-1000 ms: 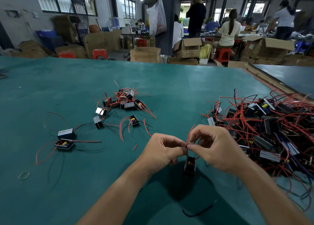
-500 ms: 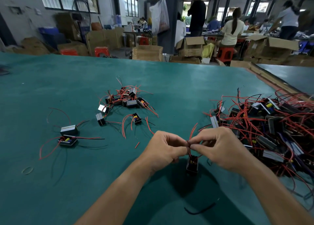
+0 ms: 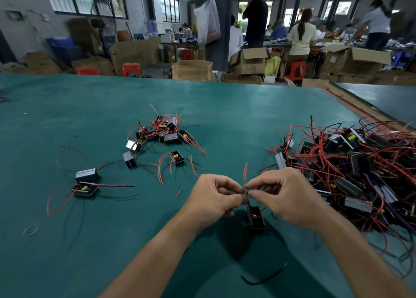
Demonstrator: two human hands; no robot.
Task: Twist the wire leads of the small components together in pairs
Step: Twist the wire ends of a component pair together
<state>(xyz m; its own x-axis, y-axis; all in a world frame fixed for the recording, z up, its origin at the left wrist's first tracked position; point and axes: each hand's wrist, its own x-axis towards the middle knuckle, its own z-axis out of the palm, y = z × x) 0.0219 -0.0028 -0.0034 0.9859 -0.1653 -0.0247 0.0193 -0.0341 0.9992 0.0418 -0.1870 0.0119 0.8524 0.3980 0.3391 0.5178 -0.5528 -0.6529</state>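
Observation:
A small black component (image 3: 256, 217) hangs just above the green table (image 3: 225, 108), below my two hands. Its red wire leads (image 3: 245, 176) rise between my fingertips. My left hand (image 3: 213, 198) and my right hand (image 3: 286, 196) meet tip to tip and both pinch the leads at the same spot. A black lead (image 3: 262, 278) trails on the table near me. A big tangled pile of components with red leads (image 3: 351, 167) lies to the right. A smaller group of components (image 3: 164, 133) lies at centre left.
Two separate components (image 3: 86, 181) with long red leads lie at the left, and a rubber band (image 3: 31, 230) lies near the left front. A short red wire scrap (image 3: 178, 193) lies left of my left hand. People and cardboard boxes stand beyond the table's far edge.
My hands stay pinched on the red leads; the fingertips shift slightly on them. The component still hangs below. The view has tilted a little.

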